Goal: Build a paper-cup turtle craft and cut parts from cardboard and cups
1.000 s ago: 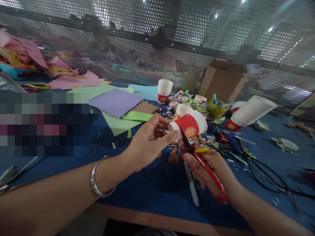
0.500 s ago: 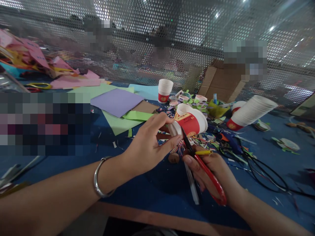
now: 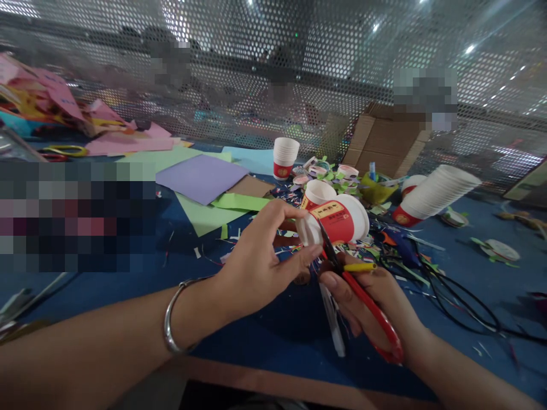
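Observation:
My left hand (image 3: 260, 267), with a silver bangle at the wrist, is closed on a red and white paper cup (image 3: 344, 221) tipped on its side. Thumb and fingers pinch the cup's left end, while its wide rim points right. Red-handled scissors (image 3: 378, 319) are gripped in my right hand (image 3: 363, 296). Their dark blades lie against the cup near my left thumb; whether they cut into it I cannot tell. A yellow part sticks out beside the handle. Behind the held cup stands another paper cup (image 3: 319, 193).
Coloured paper sheets (image 3: 200, 177) lie at the left. Cup stacks stand at the back (image 3: 285, 158) and right (image 3: 440, 193). Paper scraps, small green-trimmed paper pieces, a glue gun (image 3: 401, 247) with a black cable, and a yellow container (image 3: 376, 189) surround the hands. A perforated metal screen (image 3: 239, 85) rises behind.
The held cup has shifted slightly right and down, baring more of the cup behind it. My right hand and the scissors have moved a little right with it.

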### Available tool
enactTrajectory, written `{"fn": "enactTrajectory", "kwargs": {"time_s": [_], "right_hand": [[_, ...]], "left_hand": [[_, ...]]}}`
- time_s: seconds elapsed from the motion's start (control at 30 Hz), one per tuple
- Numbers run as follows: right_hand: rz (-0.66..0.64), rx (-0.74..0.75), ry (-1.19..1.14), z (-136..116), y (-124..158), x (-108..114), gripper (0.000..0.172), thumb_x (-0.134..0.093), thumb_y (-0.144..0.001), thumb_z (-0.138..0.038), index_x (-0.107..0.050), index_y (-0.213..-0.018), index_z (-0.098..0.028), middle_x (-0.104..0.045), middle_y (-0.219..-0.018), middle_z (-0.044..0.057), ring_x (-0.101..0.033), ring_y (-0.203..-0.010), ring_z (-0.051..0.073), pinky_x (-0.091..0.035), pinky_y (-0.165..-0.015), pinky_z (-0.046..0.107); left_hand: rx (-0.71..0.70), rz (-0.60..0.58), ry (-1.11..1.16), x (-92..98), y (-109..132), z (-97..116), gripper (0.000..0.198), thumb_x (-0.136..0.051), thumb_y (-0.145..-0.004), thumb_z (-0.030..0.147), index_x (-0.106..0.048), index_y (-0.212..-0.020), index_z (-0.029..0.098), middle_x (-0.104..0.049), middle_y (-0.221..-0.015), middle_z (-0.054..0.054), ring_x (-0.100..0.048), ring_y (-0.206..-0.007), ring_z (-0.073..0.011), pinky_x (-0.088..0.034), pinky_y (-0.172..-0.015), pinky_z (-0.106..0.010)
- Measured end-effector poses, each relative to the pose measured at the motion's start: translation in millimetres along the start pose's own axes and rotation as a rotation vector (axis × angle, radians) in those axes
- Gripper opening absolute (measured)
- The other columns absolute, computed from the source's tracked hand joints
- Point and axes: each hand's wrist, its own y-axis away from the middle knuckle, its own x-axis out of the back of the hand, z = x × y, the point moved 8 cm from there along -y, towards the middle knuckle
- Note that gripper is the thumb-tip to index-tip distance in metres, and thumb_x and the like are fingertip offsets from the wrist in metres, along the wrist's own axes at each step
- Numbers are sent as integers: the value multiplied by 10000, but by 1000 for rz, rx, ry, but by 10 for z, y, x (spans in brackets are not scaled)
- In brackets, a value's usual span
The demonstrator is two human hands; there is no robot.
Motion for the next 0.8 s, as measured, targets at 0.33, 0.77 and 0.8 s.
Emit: {"fn": "enactTrajectory", "kwargs": {"time_s": [0.33,0.77,0.8], "right_hand": [[-41,-89,-95,63,1,-37,440,-575,-914,-619,-687,-977,-198,-474,-416,-72,-474,-335,119,-390,-365,220],[-23,-117,-17,80,23,-7,346,-598,-906,-579,-666,-841,-246,-491,-399,-56,-540,-343,162,-359,-313,235],[-7,-117,-10,79,27,2,338,-607,-901,-573,-664,-836,-246,-485,-394,-58,-536,-337,161,-355,-308,234]], "left_hand": [[291,39,313,22,-37,-149,340,-794,-807,376,-553,-963,193,-669,-904,-19,-628,-751,-113,-512,-576,-197],[145,38,115,26,1,-86,264,-716,-877,349,-534,-1007,210,-662,-1046,-66,-666,-902,-173,-601,-716,-300],[97,48,77,39,3,-65,258,-713,-880,334,-540,-1026,210,-651,-1049,-67,-664,-935,-183,-605,-782,-332]]}}
